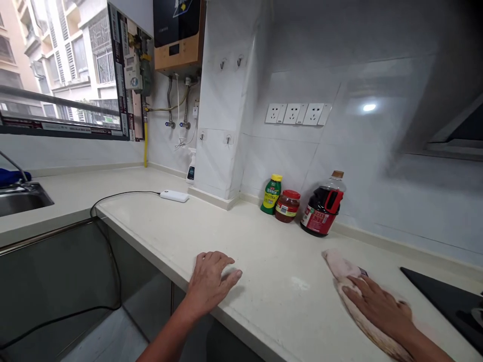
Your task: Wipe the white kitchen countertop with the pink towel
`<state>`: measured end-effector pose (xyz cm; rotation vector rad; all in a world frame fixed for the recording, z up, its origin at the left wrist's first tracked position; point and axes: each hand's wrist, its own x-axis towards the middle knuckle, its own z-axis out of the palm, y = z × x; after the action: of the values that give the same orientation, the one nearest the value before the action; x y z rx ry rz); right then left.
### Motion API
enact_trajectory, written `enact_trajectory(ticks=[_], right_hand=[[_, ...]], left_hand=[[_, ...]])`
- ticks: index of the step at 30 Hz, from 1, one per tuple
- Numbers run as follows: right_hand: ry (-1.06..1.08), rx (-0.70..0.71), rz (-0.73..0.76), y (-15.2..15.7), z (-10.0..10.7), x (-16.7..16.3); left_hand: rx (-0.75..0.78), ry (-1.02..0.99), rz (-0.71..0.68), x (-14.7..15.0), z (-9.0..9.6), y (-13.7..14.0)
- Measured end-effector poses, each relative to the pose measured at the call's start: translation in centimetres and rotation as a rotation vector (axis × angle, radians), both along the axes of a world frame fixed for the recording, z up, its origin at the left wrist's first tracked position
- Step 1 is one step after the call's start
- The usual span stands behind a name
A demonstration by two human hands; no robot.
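Note:
My left hand [213, 279] hovers at or just over the front edge of the pale countertop [260, 296], its fingers a little bent and its thumb apart, with nothing in it. On the right, my right hand [381, 304] holds a bunched, whitish-pink cloth [339, 266] down against the counter, fingers draped over it. Part of the cloth is hidden under the palm and forearm. A faint whitish smear [300, 283] marks the surface between my two hands.
Against the wall stand a green squeeze bottle [270, 195], a red-lidded jar [288, 206] and a large dark sauce bottle [320, 208]. A black cooktop [449, 301] lies at right. A white device [174, 196] with a black cable, a spray bottle [191, 168] and a sink [26, 198] are at left.

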<state>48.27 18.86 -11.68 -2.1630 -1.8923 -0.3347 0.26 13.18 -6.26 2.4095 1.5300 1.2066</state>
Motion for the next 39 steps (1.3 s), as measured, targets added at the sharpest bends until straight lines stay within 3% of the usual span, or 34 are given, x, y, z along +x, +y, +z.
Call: enact_trajectory(ticks=[2, 7, 10, 19, 24, 28, 31, 35, 39], right_hand=[[0.019, -0.038, -0.023, 1.8, 0.6, -3.4], [0.002, -0.118, 0.146, 5.4, 1.5, -11.8], [0.007, -0.15, 0.184, 7.5, 2.3, -15.2], [0.057, -0.211, 0.064, 13.9, 3.7, -18.8], [0.101, -0.229, 0.046, 15.5, 4.9, -19.9], [0.119, -0.223, 0.097, 13.9, 5.7, -21.6], [0.11, -0.214, 0.24, 11.0, 5.5, -24.2], [0.086, -0.242, 0.589, 6.0, 5.2, -29.3], [0.081, -0.271, 0.994, 1.6, 6.3, -33.9]], left_hand=[[0.012, -0.013, -0.004, 0.0, 0.0, 0.0], [0.016, -0.032, -0.028, -0.1, -0.3, 0.0], [0.017, -0.043, -0.046, -0.1, -0.7, 0.0], [0.038, -0.081, -0.078, 0.0, -0.8, -0.2], [0.04, -0.097, -0.052, 0.1, -1.1, 0.0], [0.067, -0.113, -0.025, 0.1, -1.2, 0.2], [0.098, -0.129, 0.034, 0.2, -1.1, 0.0], [0.144, -0.128, 0.133, 0.4, -0.9, -0.3], [0.127, -0.091, 0.164, 0.4, -0.7, -0.3]])
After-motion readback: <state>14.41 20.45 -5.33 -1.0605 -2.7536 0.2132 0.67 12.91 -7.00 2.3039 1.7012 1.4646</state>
